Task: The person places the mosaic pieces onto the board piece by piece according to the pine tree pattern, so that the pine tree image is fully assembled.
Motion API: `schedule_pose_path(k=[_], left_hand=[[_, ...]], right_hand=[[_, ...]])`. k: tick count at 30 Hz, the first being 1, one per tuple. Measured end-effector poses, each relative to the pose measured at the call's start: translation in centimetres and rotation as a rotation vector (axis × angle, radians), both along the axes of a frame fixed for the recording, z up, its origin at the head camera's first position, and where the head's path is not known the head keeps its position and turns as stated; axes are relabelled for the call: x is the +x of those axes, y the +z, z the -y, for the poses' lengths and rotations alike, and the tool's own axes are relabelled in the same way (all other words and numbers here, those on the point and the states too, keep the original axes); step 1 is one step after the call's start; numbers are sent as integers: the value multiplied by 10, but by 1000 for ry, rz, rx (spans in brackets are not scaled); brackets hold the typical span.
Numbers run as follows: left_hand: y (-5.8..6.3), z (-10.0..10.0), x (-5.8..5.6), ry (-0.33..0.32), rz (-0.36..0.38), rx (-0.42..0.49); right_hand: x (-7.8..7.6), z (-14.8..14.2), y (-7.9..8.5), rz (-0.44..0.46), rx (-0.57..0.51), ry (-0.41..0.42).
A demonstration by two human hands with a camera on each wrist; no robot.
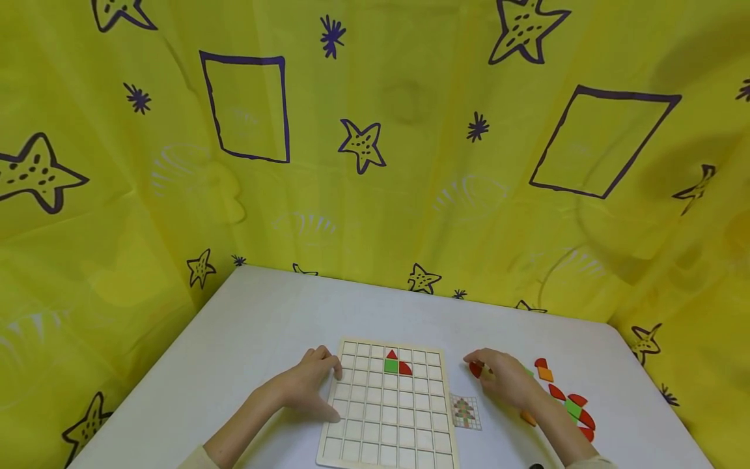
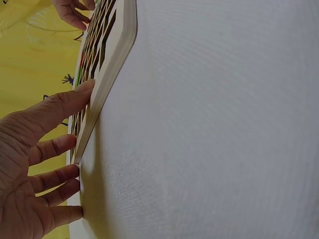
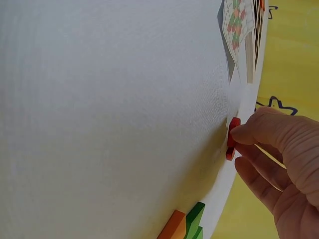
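Note:
A wooden grid board (image 1: 357, 420) lies on the table, with a red triangle (image 1: 392, 355), a green square (image 1: 391, 366) and a red quarter-circle piece (image 1: 405, 369) in its upper cells. My left hand (image 1: 307, 384) rests at the board's left edge, thumb on the rim and fingers spread, as the left wrist view also shows. To the right of the board, my right hand (image 1: 506, 378) pinches another red piece (image 3: 233, 130) between thumb and fingers, close over the table. The fingers partly cover this piece.
A small pattern card (image 1: 467, 413) with a printed tree sits against the board's right side. Loose red, green and orange pieces (image 1: 546, 374) are scattered right of my right hand, some behind the forearm. A yellow curtain (image 1: 375, 208) with stars surrounds the white table (image 1: 275, 299).

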State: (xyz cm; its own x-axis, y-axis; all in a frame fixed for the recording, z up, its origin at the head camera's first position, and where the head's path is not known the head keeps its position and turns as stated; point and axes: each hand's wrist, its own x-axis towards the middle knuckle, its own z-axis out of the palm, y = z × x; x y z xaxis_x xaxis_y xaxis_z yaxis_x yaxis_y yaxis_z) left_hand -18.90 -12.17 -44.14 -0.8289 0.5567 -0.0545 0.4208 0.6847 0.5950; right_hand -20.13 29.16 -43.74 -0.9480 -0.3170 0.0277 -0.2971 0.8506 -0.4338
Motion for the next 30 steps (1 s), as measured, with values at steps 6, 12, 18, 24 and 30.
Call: schedule_pose_path(k=[6,12,18,24,30], left_hand=[[-1,0,-1,-3,-9,-3],[-1,0,-1,1,-8,-1],[-2,0,-2,10,-1,0],[-1,0,0,8,-6,0],[-2,0,0,13,6,3]], right_hand=[[-2,-2,2,3,20,44],[-4,-6,1,-8,14,84],[-6,-8,-1,-33,28,106],[-5,-9,-2,-57,37,114],[-4,-8,-3,-28,33,92]])
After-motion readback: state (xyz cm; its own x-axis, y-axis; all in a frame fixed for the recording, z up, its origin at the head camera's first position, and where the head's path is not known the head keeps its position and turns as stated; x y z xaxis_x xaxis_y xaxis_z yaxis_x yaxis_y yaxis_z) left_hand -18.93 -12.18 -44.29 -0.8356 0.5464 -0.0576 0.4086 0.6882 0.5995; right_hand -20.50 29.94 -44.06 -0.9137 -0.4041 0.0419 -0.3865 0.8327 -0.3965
